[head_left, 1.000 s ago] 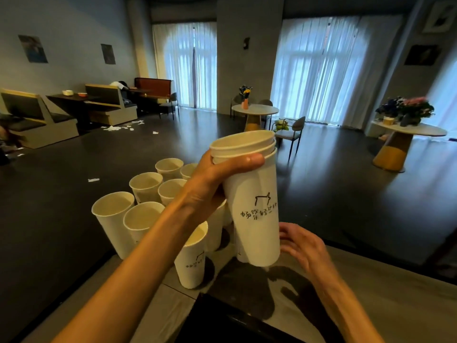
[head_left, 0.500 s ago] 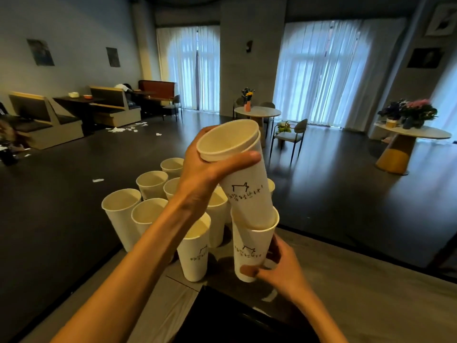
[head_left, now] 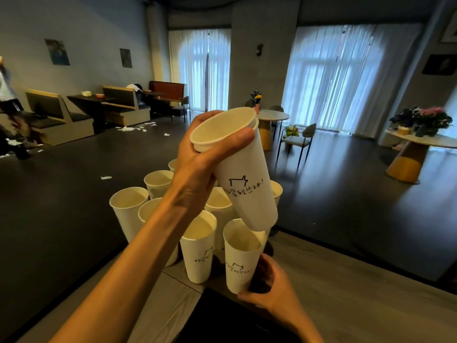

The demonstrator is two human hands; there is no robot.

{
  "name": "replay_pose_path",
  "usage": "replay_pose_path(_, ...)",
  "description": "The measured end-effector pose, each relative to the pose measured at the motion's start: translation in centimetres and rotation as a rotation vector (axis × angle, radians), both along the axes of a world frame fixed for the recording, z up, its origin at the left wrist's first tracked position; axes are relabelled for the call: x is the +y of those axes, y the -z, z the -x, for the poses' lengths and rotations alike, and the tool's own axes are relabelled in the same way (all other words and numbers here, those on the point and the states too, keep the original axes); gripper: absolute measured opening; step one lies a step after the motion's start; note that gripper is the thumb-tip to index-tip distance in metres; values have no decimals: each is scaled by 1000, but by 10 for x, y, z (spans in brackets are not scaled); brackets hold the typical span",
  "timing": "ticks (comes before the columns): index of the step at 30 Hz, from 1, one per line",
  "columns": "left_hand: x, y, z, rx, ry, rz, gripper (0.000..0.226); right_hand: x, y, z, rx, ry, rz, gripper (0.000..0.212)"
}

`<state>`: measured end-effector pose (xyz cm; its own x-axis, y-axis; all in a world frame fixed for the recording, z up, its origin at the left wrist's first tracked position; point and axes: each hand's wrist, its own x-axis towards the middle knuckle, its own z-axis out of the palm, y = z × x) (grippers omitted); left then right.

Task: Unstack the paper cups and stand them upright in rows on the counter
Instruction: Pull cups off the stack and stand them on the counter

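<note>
now | left hand (head_left: pixel 197 164) is gripping tilted cup stack (head_left: pixel 243 179) above standing cups (head_left: pixel 197 246) | right hand (head_left: pixel 269 290) is pinching freed cup (head_left: pixel 241 258) beside them | risk: swinging stack is toppling neighbours

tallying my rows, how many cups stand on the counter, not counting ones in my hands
7 visible: far-left cup, one behind it, a rim sliver farther back, one beside the forearm, front logo cup, middle cup, one right of the held stack. Others may hide behind the arm.
</note>
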<state>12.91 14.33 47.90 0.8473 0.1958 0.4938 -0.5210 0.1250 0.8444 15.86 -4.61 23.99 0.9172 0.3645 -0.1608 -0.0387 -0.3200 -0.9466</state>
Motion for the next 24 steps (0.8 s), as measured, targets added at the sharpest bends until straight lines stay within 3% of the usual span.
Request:
replay_pose_path(3, -21, 3, -1, 3, 69, -19, 88, -40, -15, 1, -77, 6, 77, 45)
replay_pose_path(5, -40, 9, -5, 32, 124, -81, 84, -64, -39, 2, -128, 127, -27, 25)
replay_pose_path(6, -53, 14, -7, 53, 148, -120, 86, -76, -54, 3, -130, 166, -159, 25)
replay_pose_path(8, -77, 25, -12, 100, 175, -163, 81, -92, -83, 1, -103, 85, -423, 55)
replay_pose_path(10, -99, 36, -14, 143, 186, -153, 72, -104, -109, 1, -121, -5, -413, 86)
replay_pose_path(13, -120, 43, -19, 174, 111, -176, 70, -112, -127, 1, -274, -69, -126, 76)
replay_pose_path(18, -131, 44, -22, 169, 14, -201, 54, -119, -127, 1, -325, -34, -105, 54)
replay_pose_path(24, -140, 52, -36, 148, -82, -227, 51, -123, -101, -20, -395, 80, -72, 71)
